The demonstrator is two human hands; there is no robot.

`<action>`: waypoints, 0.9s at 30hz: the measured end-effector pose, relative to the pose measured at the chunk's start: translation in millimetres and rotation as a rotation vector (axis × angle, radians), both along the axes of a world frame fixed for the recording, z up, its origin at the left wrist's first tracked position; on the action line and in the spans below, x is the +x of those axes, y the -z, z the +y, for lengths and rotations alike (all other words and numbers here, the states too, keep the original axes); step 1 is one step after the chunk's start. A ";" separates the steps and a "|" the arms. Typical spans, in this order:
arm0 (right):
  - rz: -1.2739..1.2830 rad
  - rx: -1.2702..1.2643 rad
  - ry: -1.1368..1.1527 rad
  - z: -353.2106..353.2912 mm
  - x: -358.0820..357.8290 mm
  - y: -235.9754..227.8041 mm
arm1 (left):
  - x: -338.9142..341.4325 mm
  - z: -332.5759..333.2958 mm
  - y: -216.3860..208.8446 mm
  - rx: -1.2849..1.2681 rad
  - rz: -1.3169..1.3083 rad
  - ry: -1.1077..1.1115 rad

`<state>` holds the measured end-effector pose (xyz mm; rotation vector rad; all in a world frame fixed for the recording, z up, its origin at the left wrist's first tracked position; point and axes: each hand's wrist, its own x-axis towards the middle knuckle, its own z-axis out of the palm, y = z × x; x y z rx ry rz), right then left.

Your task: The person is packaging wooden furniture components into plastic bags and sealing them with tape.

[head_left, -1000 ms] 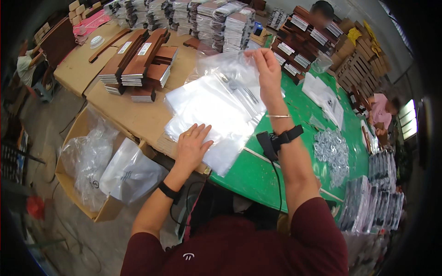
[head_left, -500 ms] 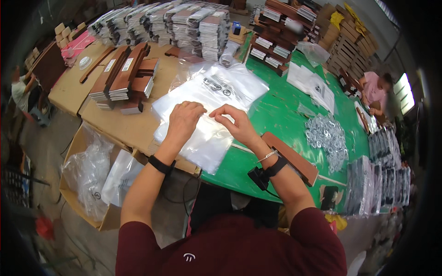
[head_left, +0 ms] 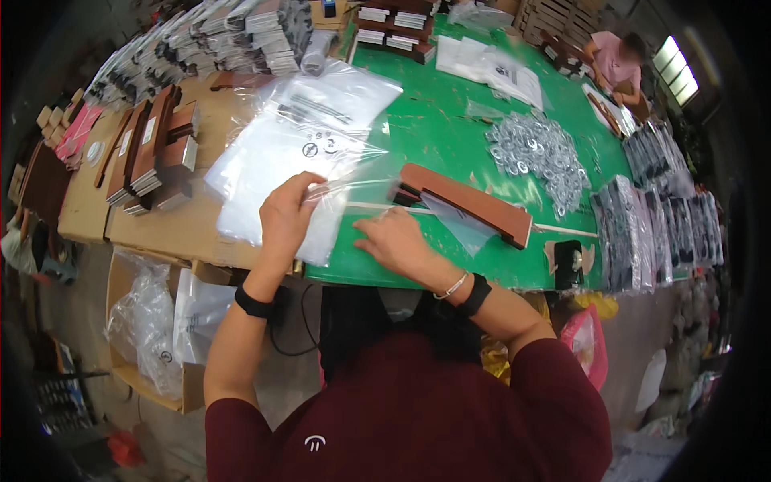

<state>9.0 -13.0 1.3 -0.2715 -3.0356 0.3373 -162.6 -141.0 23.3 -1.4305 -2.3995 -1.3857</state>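
Across the near corner of the bag pile [head_left: 257,185], clear film [head_left: 361,170] stretches toward the right, and the left hand [head_left: 285,213] has it by the edge, thumb and fingers pinched together on the plastic. Close by, the right hand [head_left: 399,243] hangs low over the green tabletop [head_left: 426,112], fingers bent and slightly apart; whether they touch the film, I can't tell. Half a second ago the two hands were almost meeting over the pile; now they've come to its right side, a little further apart, and the film spans the gap beyond them, so it looks as if one bag is being handled separately from the rest. Just past the right hand lies a reddish-brown wooden piece [head_left: 474,202], now clear of the forearm that partly covered it, a translucent sheet [head_left: 462,226] showing beneath. Further out, a heap of metal rings [head_left: 538,153] glitters, wrapped bundles [head_left: 622,233] stand at the right edge, brown pieces [head_left: 157,149] are stacked left on cardboard, and at the far right a person in pink [head_left: 616,64] bends over the table.
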 end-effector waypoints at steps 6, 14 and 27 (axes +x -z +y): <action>0.353 -0.937 0.269 2.1 7.3 2.7 | 28.4 15.5 3.3 -0.139 -0.146 -0.036; 0.396 -1.266 0.329 20.2 27.2 57.8 | 40.1 -1.7 12.4 -0.324 -0.023 0.225; 0.314 -1.116 0.493 15.1 52.6 69.0 | 19.4 -0.2 28.3 0.022 -0.623 0.012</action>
